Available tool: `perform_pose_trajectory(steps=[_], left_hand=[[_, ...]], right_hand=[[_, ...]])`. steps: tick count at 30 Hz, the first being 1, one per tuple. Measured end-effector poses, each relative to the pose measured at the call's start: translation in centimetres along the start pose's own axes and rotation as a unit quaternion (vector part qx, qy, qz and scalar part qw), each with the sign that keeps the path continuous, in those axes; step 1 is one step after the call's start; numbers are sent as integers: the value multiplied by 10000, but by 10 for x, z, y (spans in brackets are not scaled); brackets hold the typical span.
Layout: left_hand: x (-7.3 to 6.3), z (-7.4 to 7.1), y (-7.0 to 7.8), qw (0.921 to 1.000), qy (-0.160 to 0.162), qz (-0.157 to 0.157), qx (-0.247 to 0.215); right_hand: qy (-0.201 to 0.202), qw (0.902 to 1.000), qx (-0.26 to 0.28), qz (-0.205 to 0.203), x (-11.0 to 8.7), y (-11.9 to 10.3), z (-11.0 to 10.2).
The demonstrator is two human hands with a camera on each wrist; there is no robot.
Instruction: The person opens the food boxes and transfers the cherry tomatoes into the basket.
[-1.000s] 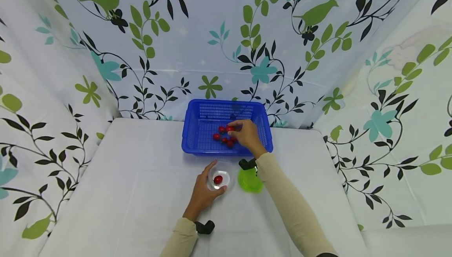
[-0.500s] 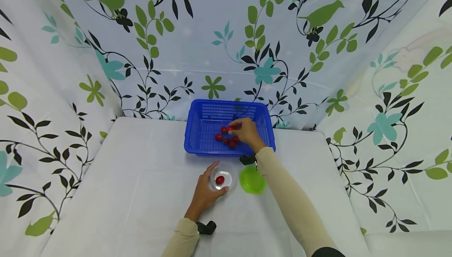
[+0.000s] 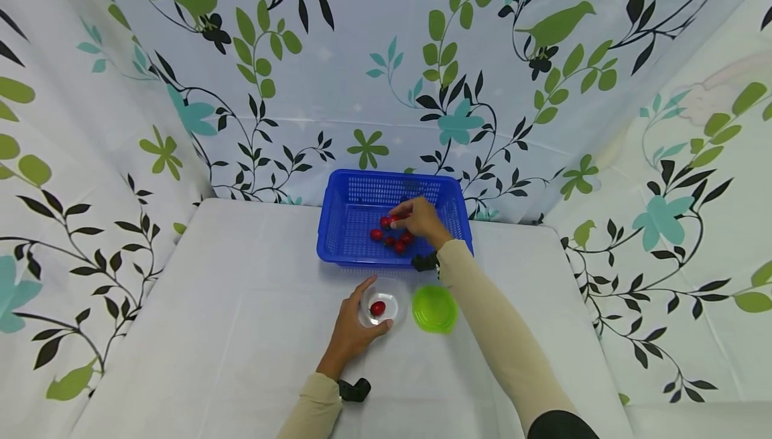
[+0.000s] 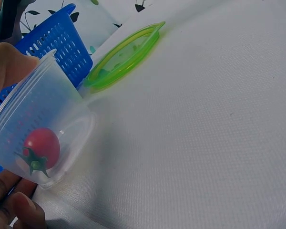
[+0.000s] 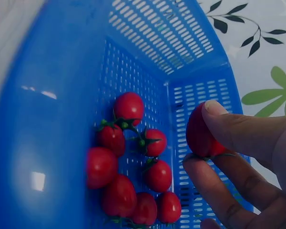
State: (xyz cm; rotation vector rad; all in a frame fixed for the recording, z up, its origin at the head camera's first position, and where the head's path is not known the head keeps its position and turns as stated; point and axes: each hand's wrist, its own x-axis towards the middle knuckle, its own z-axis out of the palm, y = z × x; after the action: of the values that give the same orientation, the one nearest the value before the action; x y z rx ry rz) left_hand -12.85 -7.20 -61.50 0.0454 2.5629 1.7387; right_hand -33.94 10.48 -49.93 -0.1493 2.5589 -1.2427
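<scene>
In the head view my left hand holds a clear plastic container, thumb and fingers spread round its sides. One cherry tomato with a green stem lies inside it. My right hand is in the blue basket, and the right wrist view shows it pinching a red cherry tomato between thumb and fingers. Several more cherry tomatoes lie on the basket floor beside the fingers, some with green stems.
A bright green lid lies on the white table, right of the container and below the right forearm. The basket stands at the table's back edge, close to the patterned curtain.
The right hand has shifted slightly within the basket, and its wrist covers less of the green lid. The left hand stays on the container. The whole view has drifted slightly.
</scene>
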Motion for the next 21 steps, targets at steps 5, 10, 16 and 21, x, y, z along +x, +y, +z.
perform_pose_trajectory(steps=[5,10,16,21], left_hand=[[-1,-1,1,10000,30,-1,37],[-1,-2,2,10000,-1,-1,-18],[-1,-2,2,10000,-30,-37,-33],[-2,-2,2,9999,-48,-79,-51]], right_hand=[[-122,9998,-100,-78,7,2,-1],[-250,9995,-164,-49,13,6,-1],[-313,9984,-475,22,19,9,0],[-318,9969,-701,176,24,8,0]])
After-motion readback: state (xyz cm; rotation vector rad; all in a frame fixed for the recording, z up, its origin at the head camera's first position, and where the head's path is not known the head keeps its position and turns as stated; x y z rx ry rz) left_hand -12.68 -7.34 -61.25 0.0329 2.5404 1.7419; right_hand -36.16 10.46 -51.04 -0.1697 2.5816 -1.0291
